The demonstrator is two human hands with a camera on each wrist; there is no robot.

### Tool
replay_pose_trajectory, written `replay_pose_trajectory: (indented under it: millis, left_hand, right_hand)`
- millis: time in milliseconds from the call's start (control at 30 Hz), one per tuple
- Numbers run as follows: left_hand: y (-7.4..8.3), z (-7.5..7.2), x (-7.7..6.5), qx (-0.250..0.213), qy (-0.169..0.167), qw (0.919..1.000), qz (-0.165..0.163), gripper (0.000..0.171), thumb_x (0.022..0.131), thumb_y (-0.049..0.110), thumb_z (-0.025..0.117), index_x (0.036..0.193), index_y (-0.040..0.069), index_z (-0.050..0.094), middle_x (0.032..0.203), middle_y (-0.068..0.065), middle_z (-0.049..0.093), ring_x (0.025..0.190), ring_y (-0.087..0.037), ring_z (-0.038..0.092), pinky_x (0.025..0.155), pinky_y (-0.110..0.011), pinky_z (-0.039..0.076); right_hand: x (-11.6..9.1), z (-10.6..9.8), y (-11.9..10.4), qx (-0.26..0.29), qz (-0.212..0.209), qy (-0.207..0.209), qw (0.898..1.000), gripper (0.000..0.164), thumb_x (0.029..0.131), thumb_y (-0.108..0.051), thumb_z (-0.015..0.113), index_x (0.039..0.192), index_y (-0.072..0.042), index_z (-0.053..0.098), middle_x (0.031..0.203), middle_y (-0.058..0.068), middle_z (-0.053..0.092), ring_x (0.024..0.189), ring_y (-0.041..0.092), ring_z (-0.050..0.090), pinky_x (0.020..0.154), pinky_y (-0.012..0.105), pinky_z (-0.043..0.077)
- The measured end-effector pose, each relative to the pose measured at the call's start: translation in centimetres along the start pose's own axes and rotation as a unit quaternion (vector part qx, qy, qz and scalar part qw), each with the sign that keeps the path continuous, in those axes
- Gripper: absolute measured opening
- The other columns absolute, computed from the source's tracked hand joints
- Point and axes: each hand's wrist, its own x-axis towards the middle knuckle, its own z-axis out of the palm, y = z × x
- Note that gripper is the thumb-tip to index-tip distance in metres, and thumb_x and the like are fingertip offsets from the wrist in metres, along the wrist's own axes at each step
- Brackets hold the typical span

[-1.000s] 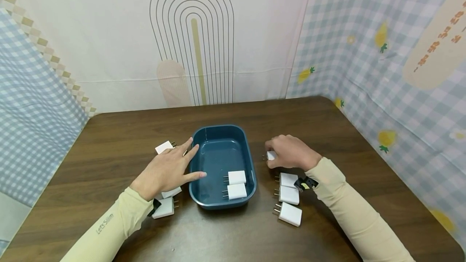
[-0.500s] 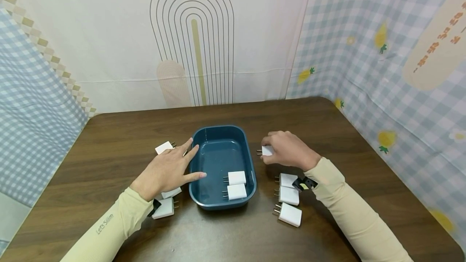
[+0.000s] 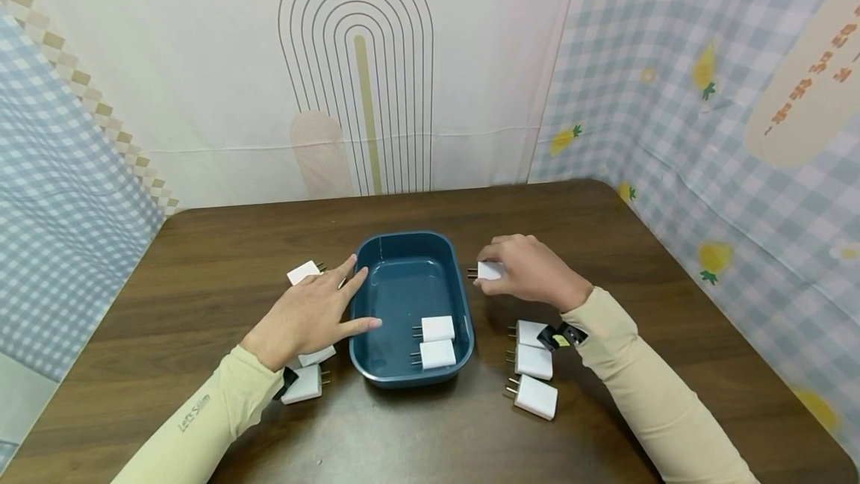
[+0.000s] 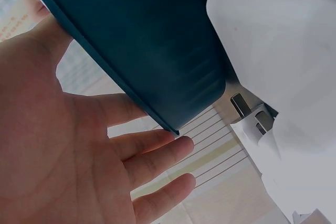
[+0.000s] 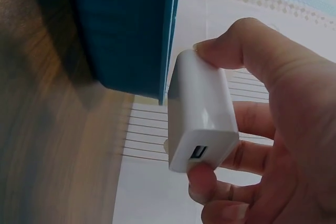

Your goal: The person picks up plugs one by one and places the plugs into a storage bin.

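Observation:
My right hand (image 3: 534, 271) pinches a white USB wall charger (image 3: 490, 271) between thumb and fingers, just right of a blue plastic bin (image 3: 403, 282). In the right wrist view the charger (image 5: 202, 98) shows its USB port at the near end, held above the table beside the bin wall. Its two metal prongs point left toward the bin in the head view. My left hand (image 3: 312, 316) is spread with fingers straight, touching the bin's left rim. Inside the bin lie two white chargers (image 3: 437, 354), side by side at the near right, prongs to the left.
Right of the bin, three more chargers (image 3: 536, 396) lie in a column on the brown wooden table (image 3: 430, 439). Several others, including a far one (image 3: 303, 272) and a near one (image 3: 302, 385), lie left of it, partly hidden by my left hand. Patterned cloths hang behind.
My right hand has lifted the charger from the table's right side and carried it slightly left and away, toward the bin. The left hand has stayed on the rim.

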Motion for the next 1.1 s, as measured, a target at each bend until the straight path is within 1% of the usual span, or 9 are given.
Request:
replay_pose_trajectory:
  millis: [200, 400, 567, 700, 900, 1100]
  left_hand:
    - [0.0, 0.0, 0.0, -0.003, 0.002, 1.0, -0.002, 0.094, 0.092, 0.074, 0.049, 0.157, 0.006, 0.037, 0.165, -0.022, 0.028, 0.146, -0.04, 0.042, 0.116, -0.057, 0.04]
    - [0.0, 0.0, 0.0, -0.001, 0.002, 1.0, -0.001, 0.094, 0.092, 0.074, 0.048, 0.157, 0.006, 0.037, 0.165, -0.022, 0.028, 0.146, -0.04, 0.042, 0.116, -0.058, 0.04]
    - [0.1, -0.1, -0.1, -0.008, -0.006, 0.9999, -0.008, 0.094, 0.092, 0.075, 0.048, 0.157, 0.008, 0.036, 0.166, -0.021, 0.027, 0.146, -0.04, 0.041, 0.117, -0.059, 0.038]
    - [0.1, -0.1, -0.1, -0.011, -0.014, 0.9998, -0.012, 0.093, 0.093, 0.074, 0.047, 0.158, 0.008, 0.035, 0.166, -0.021, 0.026, 0.147, -0.04, 0.04, 0.117, -0.059, 0.037]
    - [0.1, -0.1, 0.0, -0.011, -0.016, 0.9997, -0.015, 0.094, 0.093, 0.075, 0.047, 0.158, 0.009, 0.035, 0.166, -0.021, 0.026, 0.147, -0.041, 0.04, 0.117, -0.06, 0.037]
    - [0.1, -0.1, -0.1, -0.012, -0.018, 0.9996, -0.017, 0.093, 0.093, 0.075, 0.047, 0.158, 0.009, 0.035, 0.166, -0.02, 0.025, 0.147, -0.041, 0.04, 0.118, -0.06, 0.035]
  right_hand:
    - [0.3, -0.1, -0.5, 0.009, -0.006, 0.006, 1.0, 0.029, 0.086, -0.03, 0.079, 0.104, -0.008, 0.079, 0.097, 0.004, 0.073, 0.077, 0.012, 0.062, 0.064, 0.026, 0.053]
    - [0.5, -0.2, -1.1, 0.02, -0.028, 0.014, 0.999, 0.031, 0.087, -0.032, 0.079, 0.106, -0.008, 0.079, 0.097, 0.003, 0.073, 0.078, 0.011, 0.062, 0.064, 0.025, 0.052]
    - [0.9, -0.1, -1.6, 0.024, -0.045, 0.015, 0.999, 0.029, 0.088, -0.031, 0.078, 0.107, -0.009, 0.079, 0.097, 0.002, 0.073, 0.079, 0.01, 0.063, 0.064, 0.024, 0.052]
    - [1.1, 0.0, -2.2, 0.031, -0.049, 0.01, 0.998, 0.03, 0.09, -0.032, 0.077, 0.109, -0.008, 0.078, 0.099, 0.003, 0.073, 0.08, 0.01, 0.063, 0.065, 0.023, 0.053]
    - [1.3, 0.2, -2.6, 0.033, -0.059, 0.013, 0.998, 0.031, 0.09, -0.033, 0.077, 0.11, -0.009, 0.078, 0.102, 0.004, 0.074, 0.082, 0.01, 0.065, 0.065, 0.022, 0.054]
    - [1.4, 0.4, -3.0, 0.035, -0.069, 0.021, 0.997, 0.032, 0.09, -0.032, 0.077, 0.111, -0.008, 0.078, 0.1, 0.003, 0.074, 0.081, 0.01, 0.064, 0.065, 0.021, 0.053]
